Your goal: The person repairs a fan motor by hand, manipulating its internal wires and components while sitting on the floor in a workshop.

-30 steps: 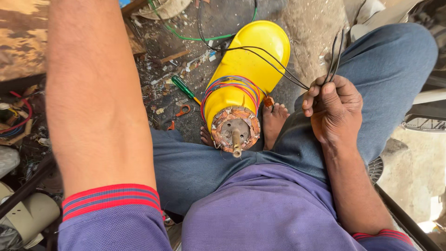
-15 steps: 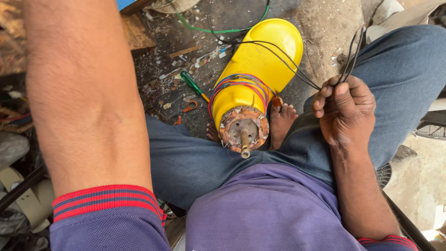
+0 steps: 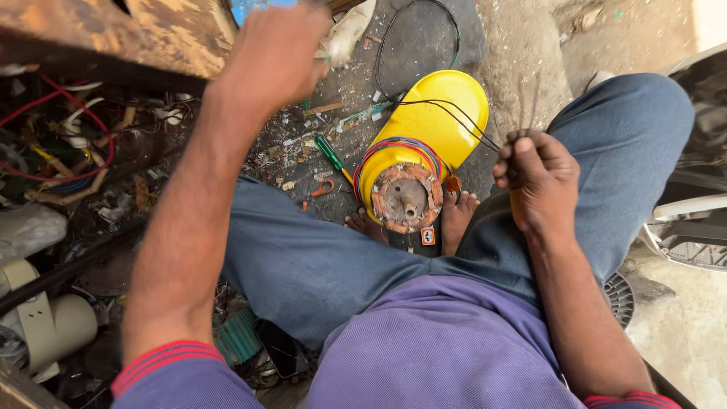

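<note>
A yellow motor body (image 3: 432, 129) lies on the ground between my crossed legs, its open end with copper windings (image 3: 407, 198) facing me, held against my bare feet (image 3: 457, 220). My right hand (image 3: 536, 178) rests on my right knee, shut on thin black wires (image 3: 454, 121) that run from the motor. My left hand (image 3: 276, 53) is stretched far forward near a wooden board (image 3: 129, 34); it is blurred, and I cannot tell whether it holds anything.
A green-handled screwdriver (image 3: 331, 154) and small scraps lie on the dirty ground left of the motor. Tangled red and other wires (image 3: 60, 148) pile at the left. Cream cylinders (image 3: 53, 326) sit at lower left. A white machine part (image 3: 693, 227) is at right.
My left arm has swung forward, so the hand now shows near the board. The view has tilted, bringing the motor lower. My right hand still grips the wires.
</note>
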